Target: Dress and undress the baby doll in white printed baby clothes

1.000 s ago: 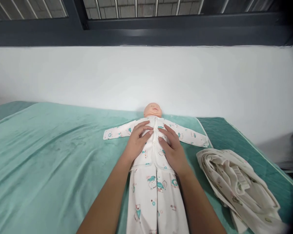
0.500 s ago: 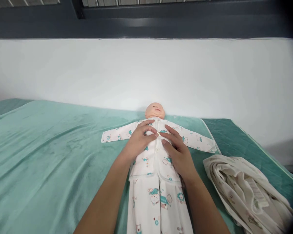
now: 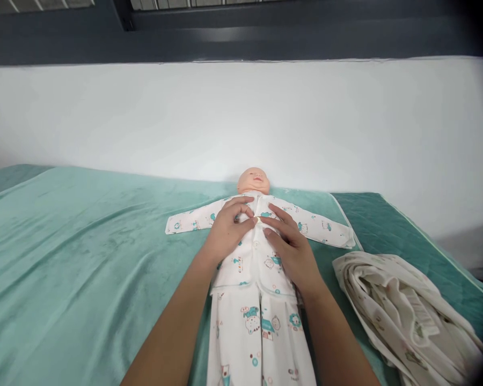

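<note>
A baby doll (image 3: 254, 180) lies on its back in a printed white baby shirt (image 3: 247, 262) and matching trousers (image 3: 241, 332), sleeves spread out to both sides. On the chest, my left hand (image 3: 230, 228) pinches the shirt's front edge between thumb and index finger, beside a small pale button (image 3: 258, 220). From the other side my right hand (image 3: 292, 246) works at the same edge, its index fingertip against the button and its thumb just below. My fingers partly cover the front opening, and how far the button sits in its hole cannot be made out.
A crumpled white printed cloth (image 3: 402, 311) lies to the right. Under the doll spreads a light green blanket (image 3: 104, 257), with a darker green quilted cover (image 3: 370, 220) at the right. Behind stands a white wall (image 3: 185, 118) below a dark metal beam (image 3: 241, 43).
My hands stay at the same button, with only slight finger movement; the button shows a little more between the fingertips. The whole view has shifted slightly.
</note>
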A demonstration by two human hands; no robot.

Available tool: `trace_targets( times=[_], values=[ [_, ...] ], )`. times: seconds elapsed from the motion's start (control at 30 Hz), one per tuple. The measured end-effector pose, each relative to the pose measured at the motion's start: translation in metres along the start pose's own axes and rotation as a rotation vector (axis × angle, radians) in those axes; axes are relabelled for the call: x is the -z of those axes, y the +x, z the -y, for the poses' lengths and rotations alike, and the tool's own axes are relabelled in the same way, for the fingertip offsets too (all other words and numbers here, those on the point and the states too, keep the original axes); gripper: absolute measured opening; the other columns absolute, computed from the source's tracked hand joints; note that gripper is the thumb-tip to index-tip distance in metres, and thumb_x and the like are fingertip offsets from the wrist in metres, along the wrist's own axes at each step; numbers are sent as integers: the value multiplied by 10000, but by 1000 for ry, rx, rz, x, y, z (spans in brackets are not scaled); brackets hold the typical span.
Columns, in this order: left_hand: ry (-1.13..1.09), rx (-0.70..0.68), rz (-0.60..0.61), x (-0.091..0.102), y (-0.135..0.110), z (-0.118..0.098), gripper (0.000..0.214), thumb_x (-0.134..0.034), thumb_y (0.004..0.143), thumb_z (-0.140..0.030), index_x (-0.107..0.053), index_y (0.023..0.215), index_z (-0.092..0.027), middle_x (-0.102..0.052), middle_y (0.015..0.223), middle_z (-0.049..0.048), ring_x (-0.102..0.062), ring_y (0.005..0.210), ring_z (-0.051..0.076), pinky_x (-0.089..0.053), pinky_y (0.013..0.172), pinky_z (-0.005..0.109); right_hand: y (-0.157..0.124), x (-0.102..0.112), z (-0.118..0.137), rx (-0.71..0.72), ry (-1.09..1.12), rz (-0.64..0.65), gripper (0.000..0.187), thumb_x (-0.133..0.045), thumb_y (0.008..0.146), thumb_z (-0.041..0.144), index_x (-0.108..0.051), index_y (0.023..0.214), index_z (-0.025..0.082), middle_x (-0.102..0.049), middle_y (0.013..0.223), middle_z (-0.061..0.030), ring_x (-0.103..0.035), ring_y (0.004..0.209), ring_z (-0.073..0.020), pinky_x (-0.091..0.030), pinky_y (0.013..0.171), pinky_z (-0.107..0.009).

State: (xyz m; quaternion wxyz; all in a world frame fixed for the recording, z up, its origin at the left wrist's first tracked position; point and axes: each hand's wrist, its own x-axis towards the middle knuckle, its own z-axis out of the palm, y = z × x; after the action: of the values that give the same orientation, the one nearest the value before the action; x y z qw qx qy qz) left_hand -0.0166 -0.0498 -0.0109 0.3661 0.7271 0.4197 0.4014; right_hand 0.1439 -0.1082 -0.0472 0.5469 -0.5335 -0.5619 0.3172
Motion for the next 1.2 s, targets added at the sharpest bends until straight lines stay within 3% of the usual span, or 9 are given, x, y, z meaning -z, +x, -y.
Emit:
trace_targets(
  times=[0.53, 0.73, 0.9, 1.07, 1.2],
  values=[
    [66, -34, -93, -8, -8, 6, 84, -566, 886, -238, -595, 808, -222, -590, 1343, 10, -540, 1226, 208, -454, 804, 309, 1, 3, -2, 29, -1, 22, 249, -591, 930, 364, -720, 1132, 432, -470, 1481, 86, -386, 1408, -238, -319, 1186, -487],
    [14, -55, -119, -9, -21, 13, 152, -559, 924, -335, -642, 848, -232, -561, 1390, 19, -495, 1308, 218, -402, 1053, 371, 1, 2, -1, 91, -54, 25, 223, -597, 928, 362, -743, 1089, 411, -489, 1464, 75, -408, 1390, -245, -333, 1176, -486],
    [-27, -42, -143, -10, -25, 14, 127, -557, 925, -310, -670, 949, -256, -564, 1381, 25, -482, 1325, 220, -395, 1086, 391, 0, 1, -1, 86, -55, 5, 219, -590, 928, 352, -737, 1088, 378, -483, 1470, 54, -407, 1389, -242, -325, 1173, -487],
    [2, -45, -58, -6, -25, 9, 109, -578, 910, -302, -670, 879, -251, -528, 1427, 4, -441, 1361, 234, -354, 1137, 427, -1, 0, 0, 66, -31, -23, 182, -592, 913, 325, -723, 1040, 337, -502, 1451, 42, -428, 1367, -235, -379, 1114, -449],
    [35, -46, 80, 2, -26, 5, 119, -596, 901, -311, -667, 837, -241, -463, 1497, -13, -372, 1416, 260, -309, 1171, 468, -2, -1, 2, 55, -3, -56, 132, -588, 901, 346, -693, 940, 277, -522, 1435, 4, -525, 1245, -257, -486, 921, -420]
  ],
)
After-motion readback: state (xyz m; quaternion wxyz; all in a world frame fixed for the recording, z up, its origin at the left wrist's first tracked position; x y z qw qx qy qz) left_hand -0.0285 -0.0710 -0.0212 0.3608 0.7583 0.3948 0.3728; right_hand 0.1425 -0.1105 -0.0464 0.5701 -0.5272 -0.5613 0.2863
